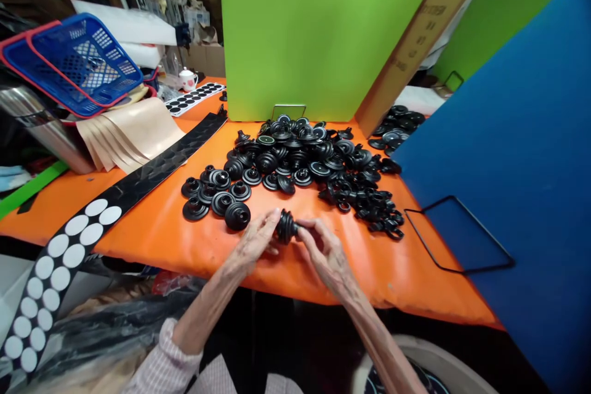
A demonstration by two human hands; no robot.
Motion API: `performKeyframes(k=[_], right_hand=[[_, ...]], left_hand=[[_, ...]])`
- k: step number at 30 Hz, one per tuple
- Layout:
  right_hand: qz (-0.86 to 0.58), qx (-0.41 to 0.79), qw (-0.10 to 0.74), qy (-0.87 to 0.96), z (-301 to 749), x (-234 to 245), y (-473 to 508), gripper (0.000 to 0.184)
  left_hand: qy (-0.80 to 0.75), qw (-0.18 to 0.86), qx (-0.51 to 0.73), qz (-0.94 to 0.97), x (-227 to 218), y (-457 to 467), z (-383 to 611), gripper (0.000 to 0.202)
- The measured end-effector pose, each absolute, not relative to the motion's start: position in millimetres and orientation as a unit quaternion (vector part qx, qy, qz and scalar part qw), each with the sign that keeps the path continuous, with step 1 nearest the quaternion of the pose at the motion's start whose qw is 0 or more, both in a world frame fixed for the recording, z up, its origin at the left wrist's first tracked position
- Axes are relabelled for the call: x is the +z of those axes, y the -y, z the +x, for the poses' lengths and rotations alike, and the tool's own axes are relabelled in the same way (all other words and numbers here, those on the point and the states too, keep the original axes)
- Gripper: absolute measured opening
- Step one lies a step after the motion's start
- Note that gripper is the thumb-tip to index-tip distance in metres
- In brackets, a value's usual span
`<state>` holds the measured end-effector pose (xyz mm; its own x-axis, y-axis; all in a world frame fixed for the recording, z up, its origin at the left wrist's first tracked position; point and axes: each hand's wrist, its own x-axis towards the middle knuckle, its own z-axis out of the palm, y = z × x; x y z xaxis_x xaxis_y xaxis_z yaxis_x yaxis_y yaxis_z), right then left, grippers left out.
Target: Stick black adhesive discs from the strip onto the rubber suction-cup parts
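Observation:
In front of me, just above the orange tabletop (207,252), I hold a black ribbed round part (285,226) with a narrow stem. My left hand (259,235) grips its wide ribbed side, while the thumb and fingers of my right hand (323,249) pinch the stem end. Beyond my hands lies a heap of similar black round parts (295,148), some showing shiny disc faces. Left of the heap, several black stemmed discs (222,202) lie together, close to my left hand. Small black ring-like pieces (369,203) are piled to the right.
A green panel (314,31) stands behind the heap; a blue panel (508,154) with a wire handle (462,271) leans at right. At left are a black strip with white round stickers (60,277), a blue basket (74,68) and brown sheets (133,135). A tub (415,351) sits below.

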<state>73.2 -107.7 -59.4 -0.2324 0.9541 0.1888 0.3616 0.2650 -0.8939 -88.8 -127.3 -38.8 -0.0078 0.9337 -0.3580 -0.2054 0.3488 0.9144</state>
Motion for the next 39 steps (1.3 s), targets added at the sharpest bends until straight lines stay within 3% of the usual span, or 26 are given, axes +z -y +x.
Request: performKeyframes(k=[5, 13, 17, 21, 24, 30, 34, 39], right_hand=[[-0.444, 0.387, 0.379, 0.714, 71.9, -55.6, 125.9, 0.048], [-0.49, 0.375, 0.376, 0.691, 57.5, -70.4, 112.8, 0.038], [-0.52, 0.248, 0.384, 0.721, 64.5, -77.2, 90.2, 0.037], [-0.603, 0.031, 0.301, 0.738, 94.9, -78.3, 59.7, 0.031], [-0.655, -0.039, 0.256, 0.71, 119.5, -79.4, 40.0, 0.025], [-0.618, -0.037, 0.222, 0.753, 131.7, -82.6, 43.6, 0.019], [-0.563, 0.002, 0.216, 0.798, 128.1, -88.6, 73.4, 0.016], [-0.502, 0.11, 0.312, 0.799, 109.0, -74.0, 115.5, 0.018]], left_hand=[[-0.435, 0.697, 0.477, 0.313, -47.2, 134.3, -88.8, 0.041], [-0.398, 0.707, 0.525, 0.258, -49.9, 149.4, -91.0, 0.033], [-0.385, 0.718, 0.534, 0.227, -41.3, 153.2, -99.8, 0.033], [-0.381, 0.738, 0.516, 0.209, -36.6, 156.0, -107.8, 0.031], [-0.434, 0.717, 0.516, 0.176, -37.1, 156.0, -106.9, 0.032], [-0.479, 0.711, 0.512, 0.046, -35.0, 152.6, -102.7, 0.015], [-0.443, 0.718, 0.532, 0.072, -34.5, 155.5, -104.0, 0.01], [-0.424, 0.718, 0.537, 0.13, -42.3, 161.7, -98.7, 0.018]])
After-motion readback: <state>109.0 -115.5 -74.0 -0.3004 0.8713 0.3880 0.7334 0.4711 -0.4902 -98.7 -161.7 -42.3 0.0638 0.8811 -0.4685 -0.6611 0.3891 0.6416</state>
